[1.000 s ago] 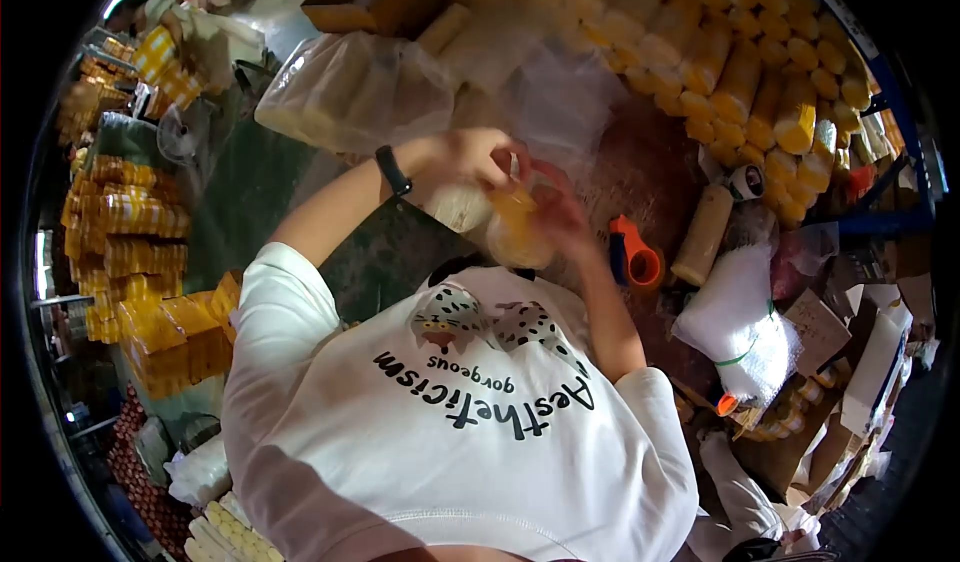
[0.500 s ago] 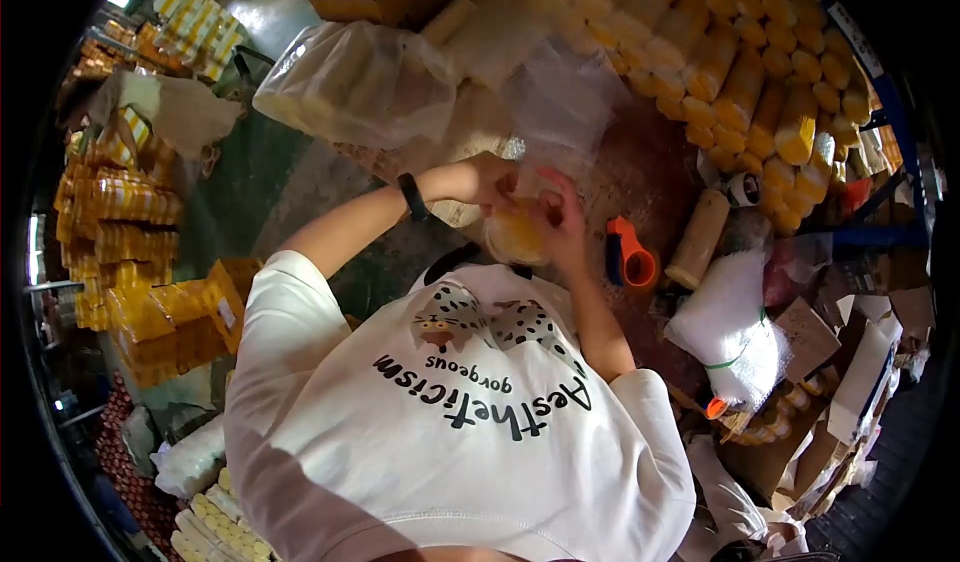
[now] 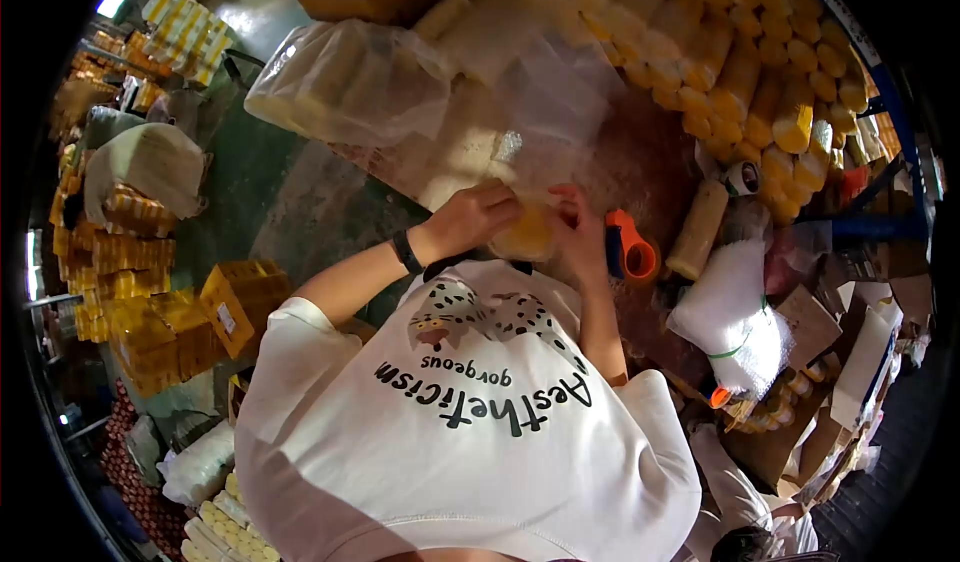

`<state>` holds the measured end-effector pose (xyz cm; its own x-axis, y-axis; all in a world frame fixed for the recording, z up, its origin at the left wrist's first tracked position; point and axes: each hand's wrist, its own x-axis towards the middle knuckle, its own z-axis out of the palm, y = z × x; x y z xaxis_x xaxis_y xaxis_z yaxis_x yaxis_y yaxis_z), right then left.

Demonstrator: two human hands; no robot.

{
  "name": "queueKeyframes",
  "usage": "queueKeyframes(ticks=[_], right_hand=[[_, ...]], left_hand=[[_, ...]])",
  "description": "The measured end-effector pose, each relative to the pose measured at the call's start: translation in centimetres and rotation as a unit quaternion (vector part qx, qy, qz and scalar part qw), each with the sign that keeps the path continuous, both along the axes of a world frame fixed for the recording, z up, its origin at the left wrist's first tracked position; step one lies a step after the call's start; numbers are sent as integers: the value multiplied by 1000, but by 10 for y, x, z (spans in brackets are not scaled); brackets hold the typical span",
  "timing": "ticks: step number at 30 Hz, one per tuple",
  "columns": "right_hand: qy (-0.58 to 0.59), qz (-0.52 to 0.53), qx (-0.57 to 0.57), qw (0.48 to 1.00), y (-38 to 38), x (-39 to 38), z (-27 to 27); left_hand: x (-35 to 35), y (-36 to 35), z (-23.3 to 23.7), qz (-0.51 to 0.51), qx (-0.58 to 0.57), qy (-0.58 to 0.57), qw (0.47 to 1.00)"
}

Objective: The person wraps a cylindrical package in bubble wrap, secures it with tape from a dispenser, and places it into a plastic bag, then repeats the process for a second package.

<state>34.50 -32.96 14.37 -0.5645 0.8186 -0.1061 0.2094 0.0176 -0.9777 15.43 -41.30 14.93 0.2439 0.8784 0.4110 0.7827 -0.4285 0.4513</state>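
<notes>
My left hand (image 3: 470, 220), with a black band on its wrist, and my right hand (image 3: 580, 227) are both closed around a small yellow roll in clear plastic wrap (image 3: 527, 235). I hold it just above the collar of my white printed T-shirt (image 3: 470, 412). My fingers cover most of the roll's top and sides. A loose sheet of clear plastic (image 3: 540, 112) lies right beyond my hands.
An orange tape dispenser (image 3: 630, 252) sits right of my right hand, with a tan cylinder (image 3: 700, 227) and a white sack (image 3: 735, 312) beyond. Stacked yellow rolls (image 3: 740, 52) fill the far right. Filled clear bags (image 3: 350, 82) lie far left, yellow boxes (image 3: 160, 332) on the floor.
Both hands have come down and closer to my chest with the yellow roll. My left forearm has dropped lower, and its fingers now fold over the roll's top.
</notes>
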Motion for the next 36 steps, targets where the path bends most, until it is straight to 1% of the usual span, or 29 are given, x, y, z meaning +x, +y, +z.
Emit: queueKeyframes(ticks=[3, 6, 9, 12, 15, 18, 21, 24, 25, 27, 29, 30, 32, 33, 35, 36], right_hand=[[39, 58, -89, 994, 8, 10, 0], [106, 138, -103, 979, 21, 12, 10], [133, 159, -210, 955, 33, 13, 13], [114, 171, -216, 955, 38, 16, 8], [45, 137, -175, 974, 34, 15, -4], [30, 161, -111, 980, 30, 18, -13], [-73, 127, -31, 989, 19, 19, -2], [-118, 89, 34, 988, 12, 22, 0], [-168, 61, 29, 983, 13, 26, -6], [-262, 8, 23, 965, 22, 40, -36], [-322, 50, 57, 944, 27, 75, -81], [-353, 72, 74, 930, 26, 87, -93], [-240, -47, 41, 969, 17, 83, -81], [-182, -111, 18, 977, 9, 78, -73], [-30, -97, 63, 993, -1, 51, -59], [49, -93, 87, 991, -5, 36, -52]], left_hand=[[4, 0, -3, 13, 45, 9, 999], [10, -4, -8, 35, 77, -13, 996], [14, -12, -15, 48, 70, -43, 995], [22, -20, -22, 60, 132, -12, 989], [20, -24, -22, 29, 155, 94, 983], [16, -18, -45, -11, 147, 46, 988], [7, -14, -40, -41, 115, 91, 988], [8, -13, -39, -39, 112, 85, 989], [8, -14, -42, -30, 109, 64, 992], [4, -15, -50, -9, 106, 27, 994], [-4, -14, -48, 3, 98, -33, 995], [-7, -14, -47, 10, 93, -64, 994], [-6, -6, -48, 26, 90, -90, 992], [-1, -3, -49, 30, 84, -105, 990], [17, 2, -56, 74, 1, -239, 968], [26, 6, -59, 93, -40, -302, 948]])
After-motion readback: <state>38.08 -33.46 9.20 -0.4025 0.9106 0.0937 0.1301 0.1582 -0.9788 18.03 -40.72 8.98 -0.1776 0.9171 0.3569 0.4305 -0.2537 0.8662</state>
